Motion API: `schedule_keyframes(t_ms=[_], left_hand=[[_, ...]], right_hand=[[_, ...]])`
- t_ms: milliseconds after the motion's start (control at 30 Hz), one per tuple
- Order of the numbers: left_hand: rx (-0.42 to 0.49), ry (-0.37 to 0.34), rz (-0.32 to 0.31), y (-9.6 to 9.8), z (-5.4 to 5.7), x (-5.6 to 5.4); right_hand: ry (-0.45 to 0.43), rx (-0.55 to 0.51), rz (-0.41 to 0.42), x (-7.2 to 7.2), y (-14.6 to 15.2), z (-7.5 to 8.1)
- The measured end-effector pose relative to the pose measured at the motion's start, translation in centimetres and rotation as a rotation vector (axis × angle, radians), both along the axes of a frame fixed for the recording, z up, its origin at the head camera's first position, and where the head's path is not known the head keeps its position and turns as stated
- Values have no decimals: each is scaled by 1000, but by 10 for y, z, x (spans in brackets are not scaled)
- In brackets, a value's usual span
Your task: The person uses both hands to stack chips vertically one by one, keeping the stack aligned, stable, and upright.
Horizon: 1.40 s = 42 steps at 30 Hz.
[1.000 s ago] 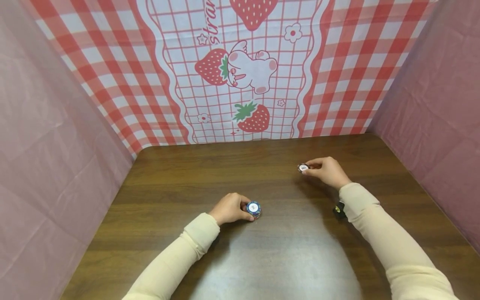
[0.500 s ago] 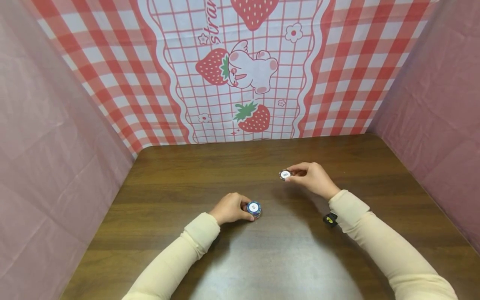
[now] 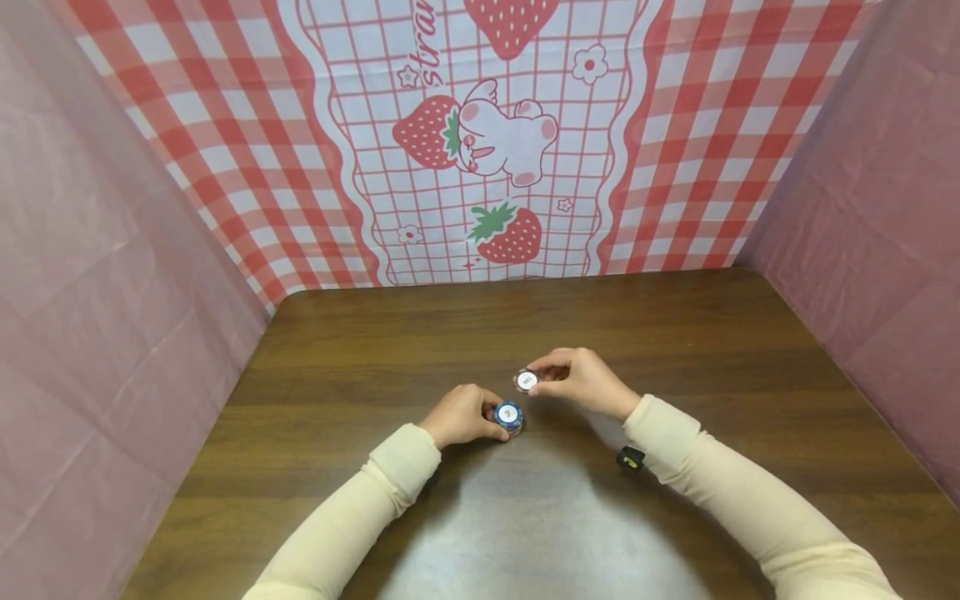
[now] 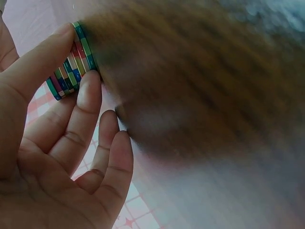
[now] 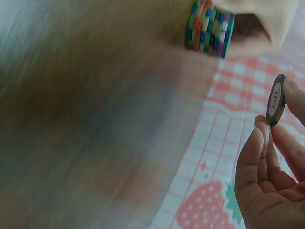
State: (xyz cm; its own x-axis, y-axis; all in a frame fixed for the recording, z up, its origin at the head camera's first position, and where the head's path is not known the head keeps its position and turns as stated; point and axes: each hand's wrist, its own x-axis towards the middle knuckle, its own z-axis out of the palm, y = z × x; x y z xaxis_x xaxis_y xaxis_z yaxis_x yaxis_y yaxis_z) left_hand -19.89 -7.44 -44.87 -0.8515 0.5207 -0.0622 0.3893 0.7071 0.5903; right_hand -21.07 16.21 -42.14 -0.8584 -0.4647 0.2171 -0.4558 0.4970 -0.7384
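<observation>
A short stack of poker chips point(image 3: 508, 416) in mixed colours stands on the table, a blue-edged chip with a white centre on top. My left hand point(image 3: 461, 416) grips the stack's side between thumb and fingers; the left wrist view shows the striped chip edges point(image 4: 71, 64) between them. My right hand point(image 3: 588, 382) pinches a single dark-edged poker chip point(image 3: 527, 381) by its rim, just behind and slightly right of the stack. In the right wrist view this chip point(image 5: 276, 100) has a white centre printed 100 and is held clear of the stack.
The brown wood-grain table point(image 3: 360, 350) reaches back to a red-and-white checked cloth point(image 3: 247, 142) with strawberry prints. Pink cloth walls point(image 3: 112, 292) flank it on both sides. A black strap piece point(image 3: 631, 457) shows beneath the right wrist.
My right hand has carried the single chip leftward and nearer to me, from the table's right part to close by the stack. The left hand and the stack have stayed in place.
</observation>
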Motion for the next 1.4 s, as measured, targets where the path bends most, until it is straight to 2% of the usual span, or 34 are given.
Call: schedule_keyframes(t_ms=[400,700,933,1167,1400], left_hand=[[-21,27,-23,0,0,-1],[-13,0,-13,0,-2,-1],[-2,6,-23,-1,-1,0],[4,-35,-14,0,0,0],[-8,-22,-16,0,0,-1]], right_hand=[[4,36,95,4,-21,-9],[-23,58,118,8,-26,-14],[-20,69,133,8,-30,-17],[-10,91,145,8,-33,-18],[3,91,161,8,-33,-21]])
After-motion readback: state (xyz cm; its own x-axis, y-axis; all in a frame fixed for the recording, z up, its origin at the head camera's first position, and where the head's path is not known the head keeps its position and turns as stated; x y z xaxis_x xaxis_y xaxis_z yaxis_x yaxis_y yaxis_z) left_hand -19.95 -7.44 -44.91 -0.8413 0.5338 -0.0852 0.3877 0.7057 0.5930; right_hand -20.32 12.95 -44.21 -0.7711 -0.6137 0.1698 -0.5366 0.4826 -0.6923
